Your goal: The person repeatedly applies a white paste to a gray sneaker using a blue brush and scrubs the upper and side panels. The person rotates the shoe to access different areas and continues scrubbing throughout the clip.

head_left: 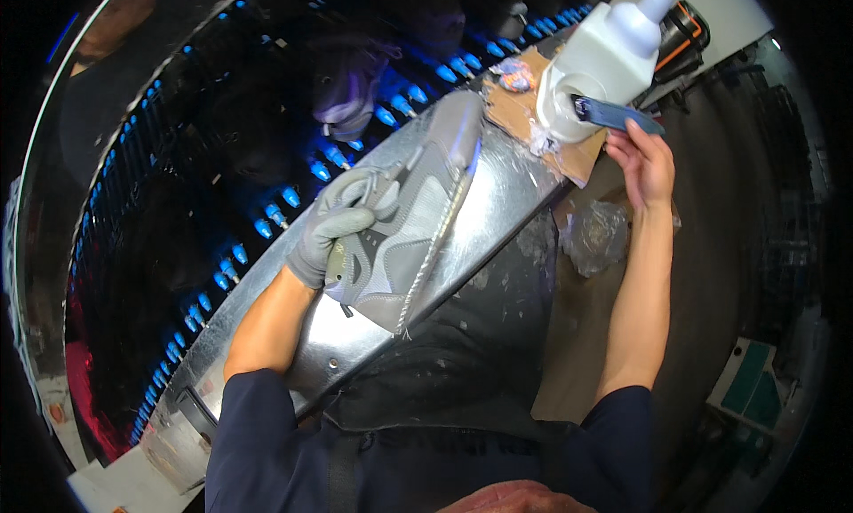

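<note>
My left hand point(342, 220) wears a grey glove and is closed around a grey shoe upper point(422, 220) with pale stitching along its lower edge. The shoe upper lies tilted above a shiny metal ledge point(471, 238). On the right, my bare right hand point(647, 162) pinches the blue-grey handle of a brush point(617, 118). The brush's tip reaches into the opening of a white plastic bottle point(591, 55) with a long spout. The bristles are mostly hidden inside that opening.
Under the bottle is a stained piece of cardboard point(515, 113). Blue-tipped pegs point(275, 214) line a dark conveyor beyond the ledge, where another shoe point(346, 95) sits. A clear plastic bag point(595, 238) hangs by my right forearm. A black-and-orange cylinder point(684, 38) stands behind the bottle.
</note>
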`<state>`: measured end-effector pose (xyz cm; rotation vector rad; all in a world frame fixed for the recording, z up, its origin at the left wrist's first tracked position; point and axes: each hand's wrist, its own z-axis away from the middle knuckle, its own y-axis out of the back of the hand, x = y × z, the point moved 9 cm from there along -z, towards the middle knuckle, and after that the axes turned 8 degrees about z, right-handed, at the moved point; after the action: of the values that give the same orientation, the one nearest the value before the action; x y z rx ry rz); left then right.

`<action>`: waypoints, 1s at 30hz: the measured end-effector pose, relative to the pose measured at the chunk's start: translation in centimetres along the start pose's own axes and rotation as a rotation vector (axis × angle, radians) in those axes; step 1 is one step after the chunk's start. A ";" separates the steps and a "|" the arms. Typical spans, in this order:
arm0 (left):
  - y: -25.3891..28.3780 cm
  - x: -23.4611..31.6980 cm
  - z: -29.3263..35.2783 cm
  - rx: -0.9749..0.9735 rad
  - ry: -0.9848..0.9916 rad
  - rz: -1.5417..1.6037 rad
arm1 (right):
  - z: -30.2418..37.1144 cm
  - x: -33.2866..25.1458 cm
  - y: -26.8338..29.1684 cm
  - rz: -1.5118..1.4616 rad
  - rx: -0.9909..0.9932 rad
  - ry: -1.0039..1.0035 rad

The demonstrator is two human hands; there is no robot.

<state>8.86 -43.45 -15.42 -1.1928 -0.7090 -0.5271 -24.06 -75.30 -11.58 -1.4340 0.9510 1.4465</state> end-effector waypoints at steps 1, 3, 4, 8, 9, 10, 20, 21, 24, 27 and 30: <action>0.0 -0.1 -0.1 -0.022 0.020 -0.016 | 0.7 -0.2 0.8 -0.118 -0.015 0.028; 0.6 -0.4 -0.3 -0.062 0.057 -0.011 | 0.6 2.8 1.5 -0.124 -0.023 -0.070; 1.0 -0.7 -0.1 -0.062 0.082 0.005 | 0.8 4.4 1.0 -0.121 -0.038 -0.134; 2.3 -1.0 0.4 -0.034 0.079 0.021 | 6.5 1.4 -4.8 -0.289 -0.204 -0.033; 2.5 -1.0 0.1 -0.065 0.074 0.005 | 8.2 0.7 -6.0 -0.314 -0.215 0.003; 2.7 -1.2 -0.1 -0.070 0.098 0.018 | 9.8 0.1 -7.3 -0.338 -0.225 0.041; 2.4 -1.2 0.1 -0.092 0.154 -0.073 | 14.4 -1.9 -10.8 -0.151 -0.208 0.241; 2.5 -1.2 0.0 -0.096 0.145 -0.052 | 13.6 -2.3 -10.4 -0.176 -0.173 0.232; 2.2 -1.5 -0.1 -0.123 0.142 -0.019 | 11.7 -0.8 -9.1 -0.185 -0.152 0.179; 2.9 -1.5 -0.4 -0.150 0.135 -0.060 | 11.7 -1.3 -9.5 -0.172 -0.190 0.178; 3.1 -1.4 -0.5 -0.158 0.141 -0.070 | 12.1 -2.8 -9.9 -0.144 -0.219 0.242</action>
<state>10.20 -43.00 -18.60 -1.2671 -0.5981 -0.7290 -18.93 -60.77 -7.71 -1.8328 0.8343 1.3219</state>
